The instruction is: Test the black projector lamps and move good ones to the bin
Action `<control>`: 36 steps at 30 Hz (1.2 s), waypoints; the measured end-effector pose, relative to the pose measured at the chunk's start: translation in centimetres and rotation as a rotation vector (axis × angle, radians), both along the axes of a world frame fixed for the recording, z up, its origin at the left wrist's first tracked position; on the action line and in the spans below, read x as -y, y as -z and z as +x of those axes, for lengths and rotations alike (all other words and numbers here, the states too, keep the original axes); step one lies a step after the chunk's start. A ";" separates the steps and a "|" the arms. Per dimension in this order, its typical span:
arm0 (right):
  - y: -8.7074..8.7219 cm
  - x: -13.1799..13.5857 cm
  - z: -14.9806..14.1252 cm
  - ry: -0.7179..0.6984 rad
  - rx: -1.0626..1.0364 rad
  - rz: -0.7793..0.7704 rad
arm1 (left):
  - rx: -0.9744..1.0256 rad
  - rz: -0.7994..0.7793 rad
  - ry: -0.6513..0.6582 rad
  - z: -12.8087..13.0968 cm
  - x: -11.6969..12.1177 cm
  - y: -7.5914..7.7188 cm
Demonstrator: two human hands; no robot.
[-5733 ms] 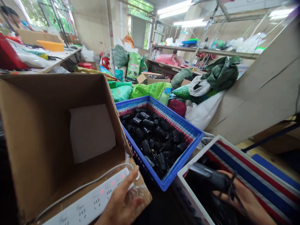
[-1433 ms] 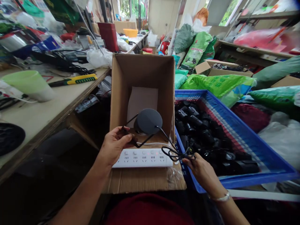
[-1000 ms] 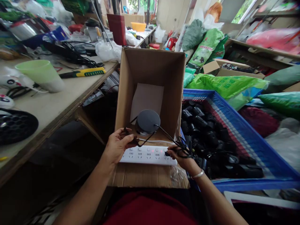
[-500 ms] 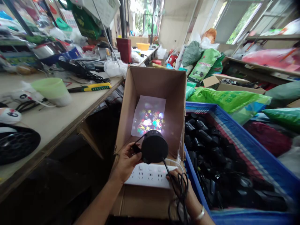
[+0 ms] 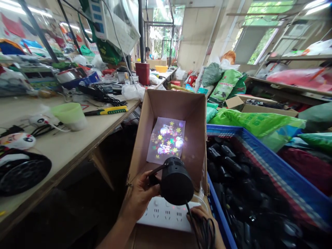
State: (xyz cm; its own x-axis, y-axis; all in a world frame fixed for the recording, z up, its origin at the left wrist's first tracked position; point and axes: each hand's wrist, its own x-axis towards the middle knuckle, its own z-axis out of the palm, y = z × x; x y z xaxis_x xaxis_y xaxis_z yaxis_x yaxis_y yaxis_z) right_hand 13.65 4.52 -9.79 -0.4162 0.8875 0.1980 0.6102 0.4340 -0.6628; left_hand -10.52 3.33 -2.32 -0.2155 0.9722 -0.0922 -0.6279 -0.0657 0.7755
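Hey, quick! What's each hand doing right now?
Left hand: closed, holding the black projector lamp.
Right hand: closed, holding the coiled black cable.

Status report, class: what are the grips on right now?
Left grip on black projector lamp, aimed into cardboard box. Right grip holding its cord. Star pattern lit on white sheet; beam unblocked.

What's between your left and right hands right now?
In the head view, the black projector lamp held in your left hand sits between them. Its black cable runs to your right hand, above a white power strip.
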 end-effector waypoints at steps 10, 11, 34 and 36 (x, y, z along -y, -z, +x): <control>0.3 -0.3 0.2 -0.015 0.045 -0.021 | -0.059 -0.018 0.015 -0.5 0.3 0.6; 0.4 -0.3 0.2 -0.017 0.049 -0.019 | -0.060 -0.017 0.012 -0.6 0.3 0.6; -4.3 2.1 0.9 0.139 -0.775 -0.600 | -1.151 0.298 -0.006 1.7 3.0 -0.5; -4.5 3.1 1.4 0.134 -0.726 -0.603 | -1.199 0.389 0.023 2.0 3.5 -1.0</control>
State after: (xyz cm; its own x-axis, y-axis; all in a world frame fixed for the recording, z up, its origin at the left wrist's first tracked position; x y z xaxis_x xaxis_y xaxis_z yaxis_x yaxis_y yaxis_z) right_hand 15.00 1.41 -5.33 -0.2588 0.9559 -0.1391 -0.0180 -0.1487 -0.9887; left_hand -8.47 -0.17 -1.29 0.0519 0.8954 0.4422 0.4515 -0.4160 0.7893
